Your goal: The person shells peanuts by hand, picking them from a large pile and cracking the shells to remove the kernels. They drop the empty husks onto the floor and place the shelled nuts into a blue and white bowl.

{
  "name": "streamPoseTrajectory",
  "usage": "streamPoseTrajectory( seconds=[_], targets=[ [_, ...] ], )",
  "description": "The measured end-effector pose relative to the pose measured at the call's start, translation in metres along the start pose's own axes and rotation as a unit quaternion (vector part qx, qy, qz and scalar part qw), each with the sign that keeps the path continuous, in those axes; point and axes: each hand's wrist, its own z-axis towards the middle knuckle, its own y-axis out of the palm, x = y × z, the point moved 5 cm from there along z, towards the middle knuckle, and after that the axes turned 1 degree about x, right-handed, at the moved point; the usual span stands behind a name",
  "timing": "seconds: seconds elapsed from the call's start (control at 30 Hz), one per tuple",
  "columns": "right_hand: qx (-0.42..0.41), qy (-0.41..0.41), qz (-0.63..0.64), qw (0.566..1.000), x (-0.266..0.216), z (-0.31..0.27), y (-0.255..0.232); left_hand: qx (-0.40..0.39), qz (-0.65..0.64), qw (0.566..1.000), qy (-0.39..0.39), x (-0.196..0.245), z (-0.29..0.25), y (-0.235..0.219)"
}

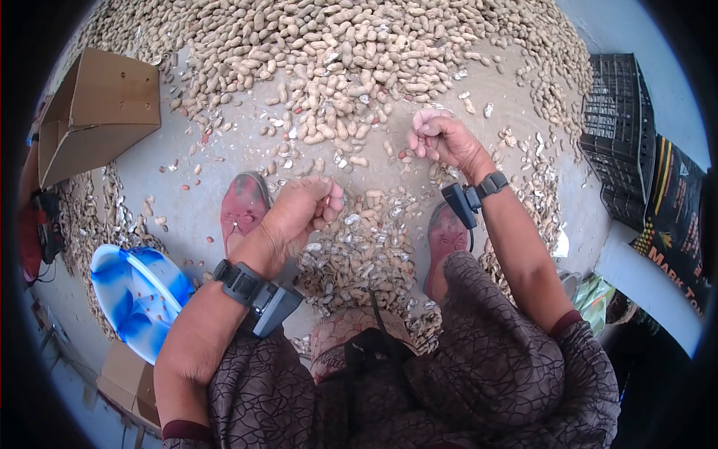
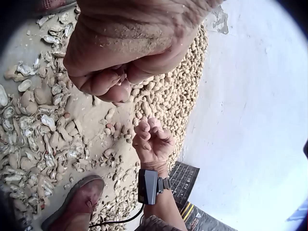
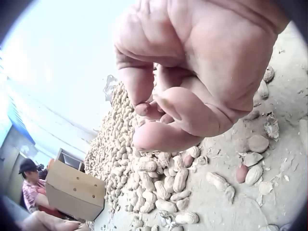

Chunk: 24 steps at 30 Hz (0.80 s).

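Note:
My left hand (image 1: 303,208) is over the floor near the shell heap, fingers curled toward the thumb. A small pinkish bit, like a peanut kernel (image 2: 121,82), shows between its fingers in the left wrist view; the rest of the grip is hidden. To the right and farther forward, my right hand (image 1: 447,142) bends its fingers in toward the thumb. Between those fingertips, reddish-brown peanut kernels (image 3: 142,109) show in the right wrist view. Beyond both hands spreads a large pile of unshelled peanuts (image 1: 351,52). Broken peanut shells (image 1: 366,251) lie heaped between the feet.
A blue-and-white basin (image 1: 99,280) with some kernels stands at left, near an open cardboard box (image 1: 120,90). Black plastic crates (image 1: 617,127) and a printed black sack (image 1: 673,224) are at right. Red shoes (image 1: 243,202) flank the shells. Another person (image 3: 32,185) sits behind the box.

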Motion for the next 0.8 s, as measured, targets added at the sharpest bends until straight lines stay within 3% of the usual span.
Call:
streamPoseTrajectory(
  seconds=[0.13,0.2,0.23,0.27,0.33,0.37,0.43,0.67,0.73,0.77,0.8],
  targets=[
    [0.003,-0.003,0.019,1.0,-0.007,-0.007,0.008,-0.001,0.0,1.0,0.002,0.0,0.001,0.001],
    [0.087,0.035,-0.22,0.971,0.003,-0.003,-0.004,-0.003,-0.002,1.0,0.001,0.0,0.001,0.001],
    [0.087,0.035,-0.219,0.971,0.013,0.0,-0.006,-0.006,-0.005,1.0,0.0,0.0,0.0,0.001],
    [0.087,-0.014,-0.39,0.917,0.015,0.003,0.002,-0.006,-0.004,1.0,0.001,0.0,0.0,0.001],
    [0.098,-0.069,-0.682,0.722,0.017,0.002,0.015,0.002,-0.007,1.0,-0.001,0.001,-0.001,0.001],
    [0.098,-0.07,-0.682,0.721,0.021,0.003,0.018,0.002,-0.007,1.0,0.0,0.002,-0.001,0.001],
    [0.087,-0.063,-0.783,0.612,0.032,0.005,0.021,-0.001,-0.008,1.0,0.005,0.002,-0.002,0.002],
    [0.08,-0.047,-0.783,0.615,0.031,0.006,0.026,-0.004,-0.013,1.0,0.013,0.004,-0.004,0.0],
    [0.073,0.063,-0.672,0.734,0.023,0.005,0.022,-0.009,-0.016,1.0,0.014,0.004,-0.005,0.001],
    [0.073,0.063,-0.672,0.734,0.021,0.004,0.016,-0.009,-0.016,1.0,0.014,0.004,-0.004,0.001],
    [0.073,0.121,-0.471,0.871,0.026,0.001,0.006,-0.012,-0.02,1.0,0.014,0.003,-0.003,0.001]
  ],
)
